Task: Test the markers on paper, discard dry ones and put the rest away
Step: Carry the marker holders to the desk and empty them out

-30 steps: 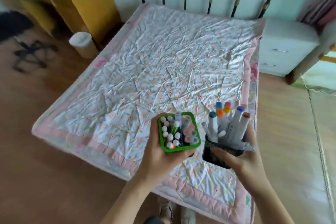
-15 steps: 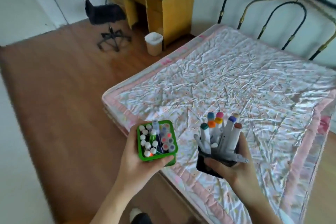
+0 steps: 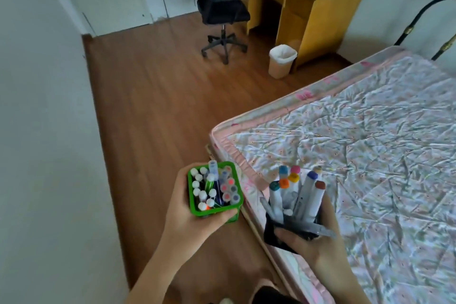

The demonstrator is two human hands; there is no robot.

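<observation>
Left hand [image 3: 187,215] clamped around green marker box [image 3: 215,210], right hand [image 3: 313,242] clamped around black marker cup [image 3: 272,237], near bed corner [image 3: 222,136].

I see a brown wood-plank floor [image 3: 153,116] filling the middle of my view. On it, toward one o'clock, stand a black swivel office chair [image 3: 222,11], a yellow wooden desk with a grey top [image 3: 303,0] and, just beside the desk, a small beige waste bin with a white liner [image 3: 281,61]. At three o'clock a bed with a crinkled floral quilt edged in pink [image 3: 357,155] rests on the floor.
</observation>
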